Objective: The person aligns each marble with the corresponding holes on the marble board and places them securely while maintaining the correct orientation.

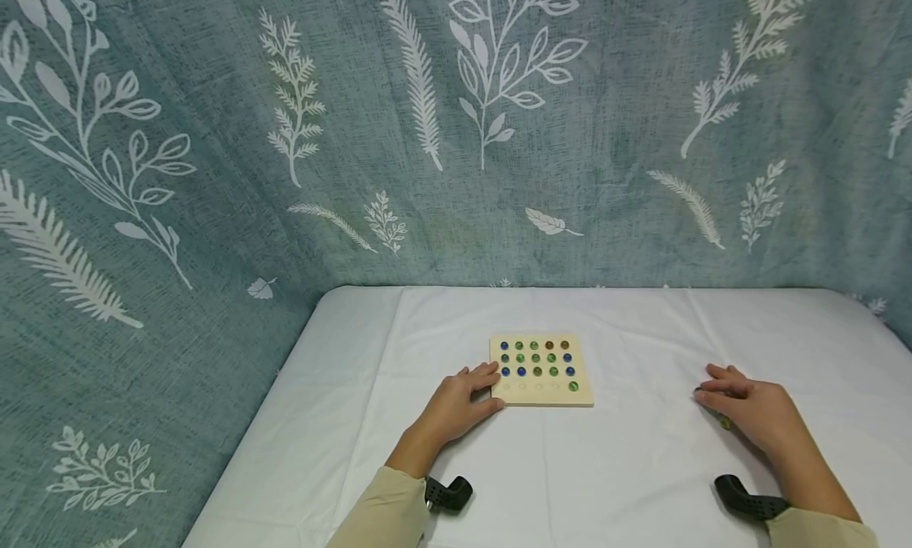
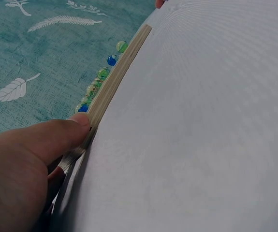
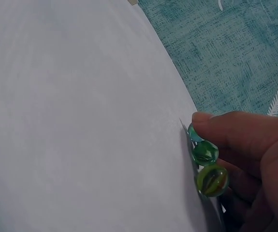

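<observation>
A pale wooden board (image 1: 545, 396) with rows of blue, green and amber glass marbles lies on the table. Several hollows in its front row are bare; a green marble (image 1: 573, 386) sits at that row's right end. My left hand (image 1: 456, 405) holds the board's left side, its thumb (image 2: 78, 126) at the front corner and its fingers over the left edge. Well to the right, my right hand (image 1: 755, 409) pinches a teal marble (image 3: 193, 133) at its thumb tip. Beside it are a green marble (image 3: 205, 152) and a yellow-green marble (image 3: 212, 180); a thin dark edge runs along them.
White cloth covers the table (image 1: 627, 477). A green curtain (image 1: 620, 136) with white leaf patterns hangs behind it and along the left. Black curved wrist-worn pieces stick out at the left sleeve (image 1: 385, 508) and the right sleeve (image 1: 819, 530).
</observation>
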A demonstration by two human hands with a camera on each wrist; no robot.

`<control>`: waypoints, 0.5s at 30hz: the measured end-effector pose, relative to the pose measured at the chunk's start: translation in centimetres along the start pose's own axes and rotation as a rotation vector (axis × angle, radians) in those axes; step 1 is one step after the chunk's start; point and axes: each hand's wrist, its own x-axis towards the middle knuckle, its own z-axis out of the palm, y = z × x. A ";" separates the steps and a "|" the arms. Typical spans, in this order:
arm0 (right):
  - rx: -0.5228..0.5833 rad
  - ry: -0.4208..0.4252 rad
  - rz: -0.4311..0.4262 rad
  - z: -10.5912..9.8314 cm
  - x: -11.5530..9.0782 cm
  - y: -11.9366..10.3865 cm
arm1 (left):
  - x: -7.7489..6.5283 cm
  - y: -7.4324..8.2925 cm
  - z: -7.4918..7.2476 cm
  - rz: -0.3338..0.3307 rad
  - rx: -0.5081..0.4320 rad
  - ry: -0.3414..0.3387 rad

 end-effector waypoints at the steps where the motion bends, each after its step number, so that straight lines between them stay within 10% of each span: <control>1: 0.000 0.001 -0.001 0.0 0.0 0.0 | 0.0 0.0 0.0 -0.001 -0.001 -0.001; 15: -0.043 0.005 -0.003 0.3 0.3 0.3 | 0.1 -0.3 0.1 -0.005 -0.002 -0.001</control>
